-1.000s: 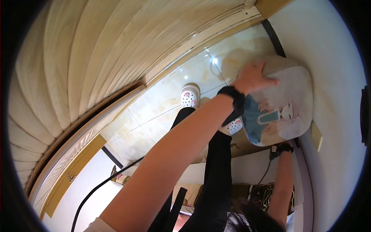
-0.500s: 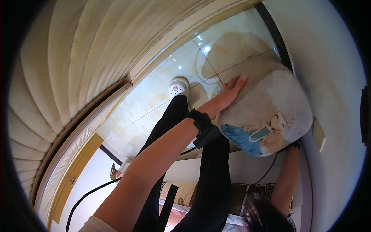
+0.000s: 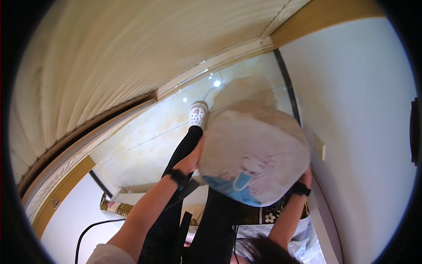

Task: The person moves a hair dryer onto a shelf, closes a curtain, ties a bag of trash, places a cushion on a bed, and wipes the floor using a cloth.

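A thick, padded cushion [image 3: 259,149] with rounded corners is held up between my two hands, in front of my legs. Its fabric is pale beige with a printed picture in blue and pink along the near side. My left hand [image 3: 193,158] presses on the left edge, its fingertips partly hidden by the cushion. On the near right edge, my right hand [image 3: 306,177] grips the side, and most of its fingers are out of sight behind the fabric. Both wrists wear black bands.
Close on the right stands a white wall [image 3: 351,110] with a dark skirting strip [image 3: 288,83]. A cream pleated curtain [image 3: 96,75] fills the upper left. My foot in a white clog [image 3: 198,114] stands on the tiled floor [image 3: 154,127]. Behind me lies patterned bedding [image 3: 270,217].
The cushion has come nearer and to the left, over my right leg. My left hand has slid from its top to its left edge, while my right hand has moved along with it.
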A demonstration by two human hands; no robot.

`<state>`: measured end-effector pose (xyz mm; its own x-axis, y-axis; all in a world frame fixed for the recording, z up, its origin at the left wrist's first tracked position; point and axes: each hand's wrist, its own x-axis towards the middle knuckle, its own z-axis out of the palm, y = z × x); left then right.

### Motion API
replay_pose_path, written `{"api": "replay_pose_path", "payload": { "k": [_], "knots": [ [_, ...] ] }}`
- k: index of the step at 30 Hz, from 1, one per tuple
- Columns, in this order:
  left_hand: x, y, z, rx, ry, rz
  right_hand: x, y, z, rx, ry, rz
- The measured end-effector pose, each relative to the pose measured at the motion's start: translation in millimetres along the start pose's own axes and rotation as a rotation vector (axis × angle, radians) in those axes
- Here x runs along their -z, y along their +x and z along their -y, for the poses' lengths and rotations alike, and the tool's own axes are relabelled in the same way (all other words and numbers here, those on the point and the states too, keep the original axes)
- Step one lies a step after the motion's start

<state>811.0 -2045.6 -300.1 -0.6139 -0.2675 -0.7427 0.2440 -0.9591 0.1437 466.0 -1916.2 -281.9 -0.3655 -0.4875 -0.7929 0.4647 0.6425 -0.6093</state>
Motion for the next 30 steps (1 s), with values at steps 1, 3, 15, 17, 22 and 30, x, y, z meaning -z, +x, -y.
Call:
{"api": "replay_pose_path", "payload": {
  "k": [1, 3, 15, 17, 22, 30],
  "knots": [
    [-3.1, -20.2, -6.4, -0.049, -0.044, 0.009, -14.8, 5.0, 11.9, 0.017, -0.147, 0.014],
    [15.8, -80.9, -13.7, -0.082, -0.133, -0.061, -92.1, -21.3, 52.5, 0.095, -0.519, 0.145],
    [116.0, -361.0, 93.4, -0.385, -0.502, -0.260, -282.6, -310.1, 85.4, 0.569, -1.349, 0.313],
    [128.9, -397.9, 114.2, -0.422, -0.558, -0.277, -306.4, -344.1, 76.9, 0.575, -1.421, 0.350],
    [175.4, -501.5, 167.9, -0.569, -0.688, -0.271, -406.8, -440.2, 44.7, 0.602, -1.518, 0.547],
    [241.2, -664.5, 220.4, -1.038, -0.969, -0.204, -605.3, -608.5, -50.6, 0.676, -1.812, 1.003]
  ]
}}
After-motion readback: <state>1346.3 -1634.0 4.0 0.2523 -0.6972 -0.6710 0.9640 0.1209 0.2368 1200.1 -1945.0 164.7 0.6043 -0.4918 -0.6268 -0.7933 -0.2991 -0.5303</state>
